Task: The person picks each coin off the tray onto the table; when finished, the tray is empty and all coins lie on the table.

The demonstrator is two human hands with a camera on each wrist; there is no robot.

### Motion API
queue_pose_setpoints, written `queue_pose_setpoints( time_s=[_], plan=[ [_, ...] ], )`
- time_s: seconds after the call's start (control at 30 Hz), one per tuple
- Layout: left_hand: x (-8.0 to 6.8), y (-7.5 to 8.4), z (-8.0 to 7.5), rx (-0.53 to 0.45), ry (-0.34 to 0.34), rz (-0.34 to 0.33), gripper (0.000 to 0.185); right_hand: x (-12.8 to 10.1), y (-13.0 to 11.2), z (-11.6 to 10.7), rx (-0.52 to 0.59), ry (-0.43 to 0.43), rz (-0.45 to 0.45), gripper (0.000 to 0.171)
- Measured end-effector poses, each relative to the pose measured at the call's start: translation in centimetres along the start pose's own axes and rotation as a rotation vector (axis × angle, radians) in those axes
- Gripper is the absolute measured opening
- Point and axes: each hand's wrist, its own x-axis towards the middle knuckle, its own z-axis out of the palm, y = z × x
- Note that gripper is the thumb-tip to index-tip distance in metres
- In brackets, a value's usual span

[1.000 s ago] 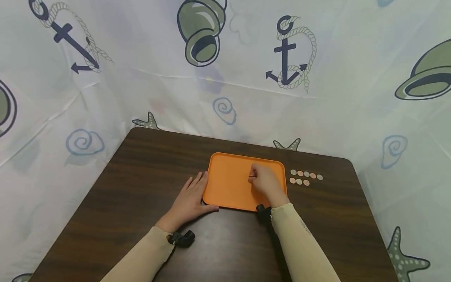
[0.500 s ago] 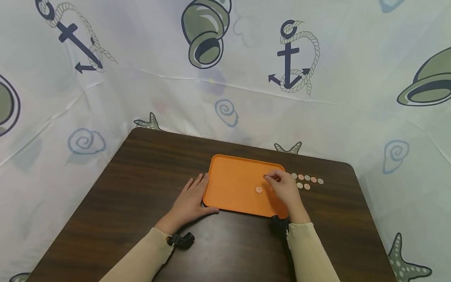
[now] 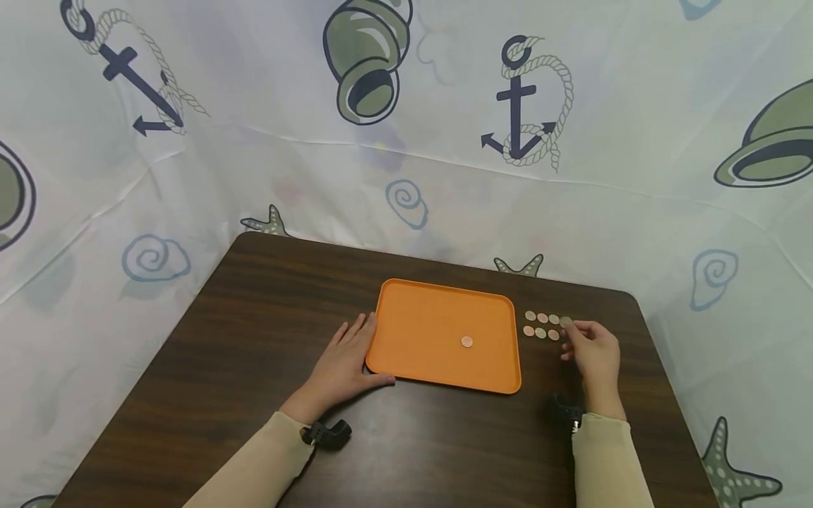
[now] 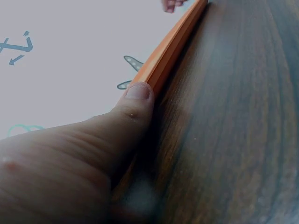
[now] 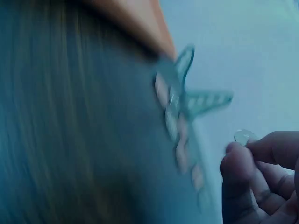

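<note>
An orange tray [image 3: 444, 331] lies on the dark wooden table. My left hand [image 3: 343, 360] rests spread at its left side, fingers along the edge and thumb near the front left corner. In the left wrist view the thumb [image 4: 133, 107] touches the tray's rim [image 4: 168, 46]. My right hand [image 3: 595, 353] is right of the tray, above the right end of two rows of coins [image 3: 540, 333]. Between thumb and forefinger it pinches a silvery coin [image 5: 244, 136], seen plainly in the right wrist view. One pinkish coin [image 3: 466, 342] lies on the tray.
The coins beside the tray alternate pinkish and pale; my right hand may hide some. A pale printed cloth [image 3: 305, 176] hangs behind and beside the table [image 3: 286, 282]. Each wrist wears a black camera mount [image 3: 327, 434].
My right hand has let go of a pinkish coin on the tray, then moved right, past the tray's edge to the far end of the coin rows. My left hand has stayed put.
</note>
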Motion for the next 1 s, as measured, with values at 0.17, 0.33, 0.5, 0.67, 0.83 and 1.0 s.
queue_pose_setpoints(
  time_s=[0.17, 0.33, 0.5, 0.67, 0.83, 1.0],
  plan=[
    [0.0, 0.0, 0.0, 0.006, -0.002, -0.004, 0.133, 1.4, 2.2, -1.1, 0.076, 0.024, 0.136, 0.024],
    [0.1, -0.1, -0.1, 0.018, 0.005, -0.009, 0.132, 1.8, 2.4, -0.9, -0.023, -0.013, 0.118, 0.025],
    [0.0, -0.1, -0.1, 0.011, 0.0, -0.003, 0.133, 1.7, 2.3, -1.3, -0.072, -0.05, 0.139, 0.022],
    [-0.1, 0.0, -0.1, -0.001, 0.0, -0.015, 0.132, 2.0, 2.5, -1.1, -0.092, -0.071, 0.133, 0.017],
    [-0.1, -0.1, 0.0, 0.006, -0.005, -0.012, 0.132, 2.0, 2.6, -0.9, -0.094, -0.048, 0.125, 0.019],
    [0.0, -0.2, 0.1, 0.008, -0.004, -0.003, 0.132, 1.5, 2.4, -1.1, -0.082, -0.045, 0.122, 0.022]
  ],
)
